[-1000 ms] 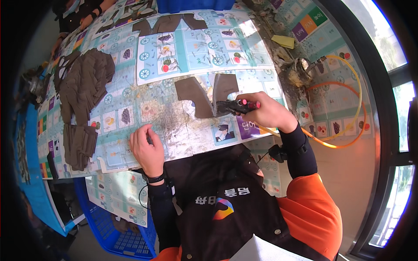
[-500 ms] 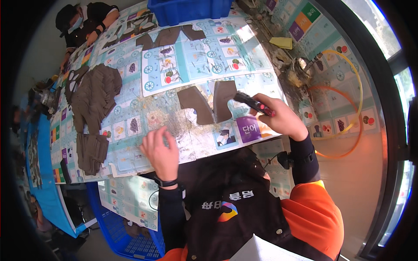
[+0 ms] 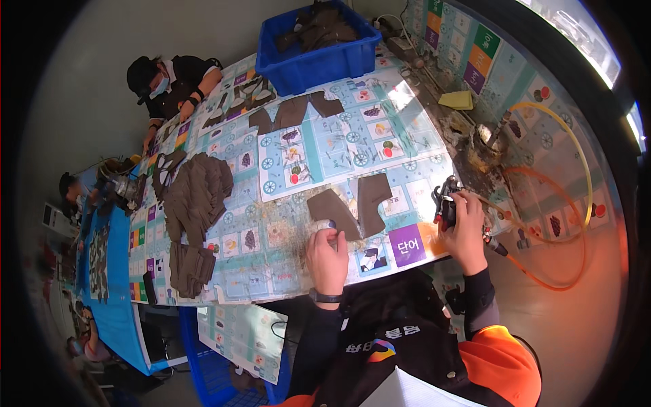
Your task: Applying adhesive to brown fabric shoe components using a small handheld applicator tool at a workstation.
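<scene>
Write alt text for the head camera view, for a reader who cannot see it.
A person's left hand presses on a brown V-shaped cut piece on a picture-covered table, while the right hand holds a black spray tool fed by an orange hose. Stacks of brown pieces lie to the left; a blue bin stands beyond.

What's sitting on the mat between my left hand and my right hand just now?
In the head view, two brown cut pieces lie on the mat between the left hand and right hand, which grips a spray tool.
</scene>
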The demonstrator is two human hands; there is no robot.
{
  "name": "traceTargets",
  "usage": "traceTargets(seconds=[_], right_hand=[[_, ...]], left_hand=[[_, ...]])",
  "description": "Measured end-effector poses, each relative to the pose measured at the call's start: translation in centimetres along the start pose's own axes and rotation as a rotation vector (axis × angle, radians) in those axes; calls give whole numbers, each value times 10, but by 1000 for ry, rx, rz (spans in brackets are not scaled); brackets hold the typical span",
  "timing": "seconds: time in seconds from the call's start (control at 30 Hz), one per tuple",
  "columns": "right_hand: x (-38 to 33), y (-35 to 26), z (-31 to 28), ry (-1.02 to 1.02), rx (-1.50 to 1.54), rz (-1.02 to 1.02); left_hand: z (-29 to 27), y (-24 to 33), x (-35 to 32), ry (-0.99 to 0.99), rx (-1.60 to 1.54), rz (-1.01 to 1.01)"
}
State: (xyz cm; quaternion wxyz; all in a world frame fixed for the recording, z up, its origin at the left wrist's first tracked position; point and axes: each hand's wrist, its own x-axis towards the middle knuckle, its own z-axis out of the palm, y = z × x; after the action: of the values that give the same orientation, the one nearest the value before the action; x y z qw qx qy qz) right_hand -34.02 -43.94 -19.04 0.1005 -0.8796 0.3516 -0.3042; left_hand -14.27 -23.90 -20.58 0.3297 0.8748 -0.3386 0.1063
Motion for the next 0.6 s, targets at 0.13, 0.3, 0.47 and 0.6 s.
traceTargets(seconds=[0.13,0.3,0.47,0.6], right_hand=[[-14,-18,17,70,312,-49],[-20,-32,30,181,404,-138],[-18,-26,34,237,434,-172],[-17,-27,27,239,455,-190]], left_hand=[[6,-1,9,-99,-418,-285],[-10,3,40,-354,-587,-419],[-31,53,146,-481,-829,-172],[-41,94,246,-319,-1197,-89]])
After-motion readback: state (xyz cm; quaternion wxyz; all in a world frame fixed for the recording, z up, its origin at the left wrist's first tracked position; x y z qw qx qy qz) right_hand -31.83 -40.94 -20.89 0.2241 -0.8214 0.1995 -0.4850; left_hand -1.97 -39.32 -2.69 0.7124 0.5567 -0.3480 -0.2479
